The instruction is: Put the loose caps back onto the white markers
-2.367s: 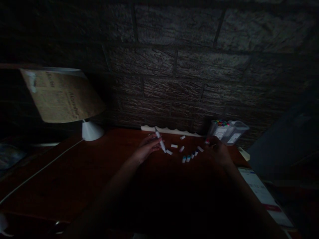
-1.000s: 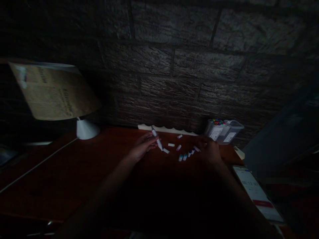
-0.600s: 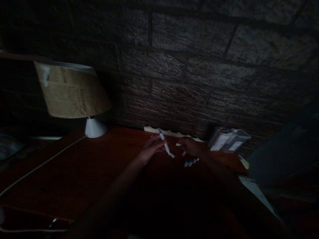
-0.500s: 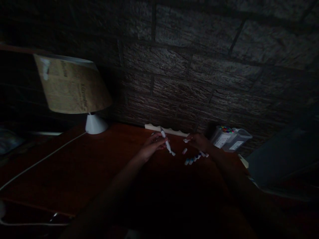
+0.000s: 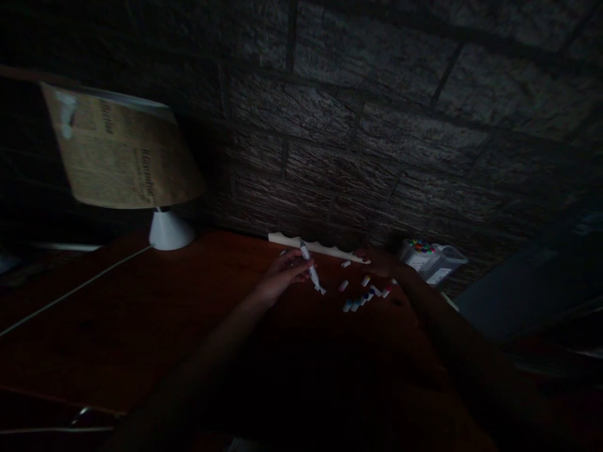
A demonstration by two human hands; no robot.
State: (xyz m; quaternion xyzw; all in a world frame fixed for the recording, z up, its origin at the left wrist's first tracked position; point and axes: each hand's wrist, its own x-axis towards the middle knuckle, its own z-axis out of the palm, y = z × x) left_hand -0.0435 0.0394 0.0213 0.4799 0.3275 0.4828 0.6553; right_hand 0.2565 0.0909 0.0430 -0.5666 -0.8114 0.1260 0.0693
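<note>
Held at a slant in my left hand (image 5: 286, 271) is a white marker (image 5: 311, 269), its grey end up and its narrow lower end above the tabletop. The fingers and thumb are closed around its barrel. My right hand (image 5: 377, 260) is by the far edge, dark and only partly clear; its fingers look stretched out, with nothing visible in them. Just left of its fingers, a small white cap (image 5: 346, 263) lies on the table. Closer to me are a pinkish cap (image 5: 343, 285), a yellow-marked cap (image 5: 366, 280) and a row of blue-ended caps (image 5: 355, 304).
A scalloped pale strip (image 5: 287, 239) runs along the brick wall (image 5: 320, 163). At the right stand clear plastic boxes (image 5: 436, 260) with coloured marker ends in one. A lamp (image 5: 172, 230) with a newsprint shade is at the left, its cord (image 5: 80, 285) crossing the wooden table (image 5: 155, 314).
My right hand has let go of the small white cap and moved slightly away from it, uncovering the yellow-marked cap. The left hand still holds the marker. The view has shifted slightly.
</note>
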